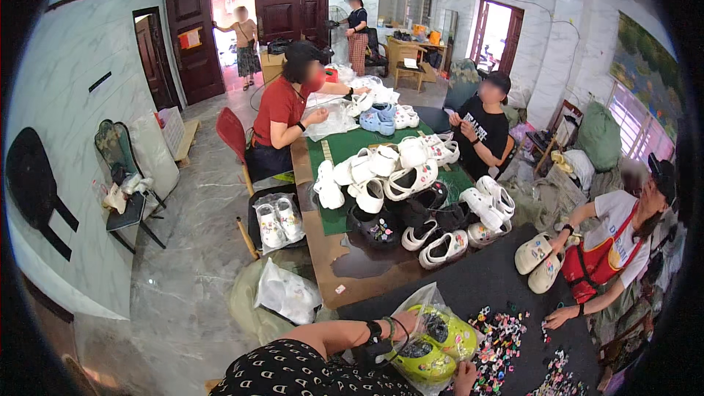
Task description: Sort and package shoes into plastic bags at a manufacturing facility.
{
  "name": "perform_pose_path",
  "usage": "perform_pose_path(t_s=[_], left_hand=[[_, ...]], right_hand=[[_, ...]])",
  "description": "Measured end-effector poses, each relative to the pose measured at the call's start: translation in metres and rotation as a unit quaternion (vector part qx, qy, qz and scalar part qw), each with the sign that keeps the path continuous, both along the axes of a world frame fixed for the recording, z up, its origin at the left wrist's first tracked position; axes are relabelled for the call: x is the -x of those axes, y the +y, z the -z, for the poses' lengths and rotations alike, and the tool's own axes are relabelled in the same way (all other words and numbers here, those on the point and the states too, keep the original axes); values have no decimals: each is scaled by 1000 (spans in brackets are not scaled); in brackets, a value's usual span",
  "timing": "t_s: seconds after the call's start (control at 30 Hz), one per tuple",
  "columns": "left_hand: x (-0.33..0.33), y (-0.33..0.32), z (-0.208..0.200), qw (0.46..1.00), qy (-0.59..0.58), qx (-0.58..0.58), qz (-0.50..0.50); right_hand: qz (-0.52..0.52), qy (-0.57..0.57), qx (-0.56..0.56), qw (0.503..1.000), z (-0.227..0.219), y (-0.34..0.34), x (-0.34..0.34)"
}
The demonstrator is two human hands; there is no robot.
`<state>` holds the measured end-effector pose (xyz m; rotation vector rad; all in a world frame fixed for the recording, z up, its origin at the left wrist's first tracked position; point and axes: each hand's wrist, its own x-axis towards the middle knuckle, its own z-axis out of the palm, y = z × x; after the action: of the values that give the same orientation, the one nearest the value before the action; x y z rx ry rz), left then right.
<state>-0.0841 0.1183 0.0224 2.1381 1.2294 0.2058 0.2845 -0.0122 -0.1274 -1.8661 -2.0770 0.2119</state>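
In front of me at the lower edge, a pair of lime-green clogs [429, 352] sits inside a clear plastic bag [425, 295]. My left hand [405, 323], with a black watch and a dark band on its wrist, grips the bag by its upper left side. My right hand [465, 379] is at the lower right of the clogs, its fingers bent against the bag's edge; most of that arm is out of the picture. Right beside the bag, small colourful shoe charms [499, 341] lie in a loose heap on the dark mat [374, 301].
White and black clogs [400, 180] are piled on the table beyond. Co-workers sit around it; a person at the right holds beige clogs [539, 262]. Bagged white clogs [279, 221] rest on a chair, and a white plastic bundle [287, 292] lies left of my arm.
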Motion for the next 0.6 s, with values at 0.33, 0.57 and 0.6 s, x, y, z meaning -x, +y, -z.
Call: perform_pose_path(t_s=[0.33, 0.57, 0.6], left_hand=[[10, -8, -12, 990, -62, -89, 88], [26, -16, -36, 952, -110, -243, 150], [28, -20, -47, 951, -110, -242, 156]], right_hand=[[174, 314, 64, 931, -53, 7, 28], [214, 253, -148, 932, -89, -1, 43], [220, 254, -149, 930, -90, -6, 30]])
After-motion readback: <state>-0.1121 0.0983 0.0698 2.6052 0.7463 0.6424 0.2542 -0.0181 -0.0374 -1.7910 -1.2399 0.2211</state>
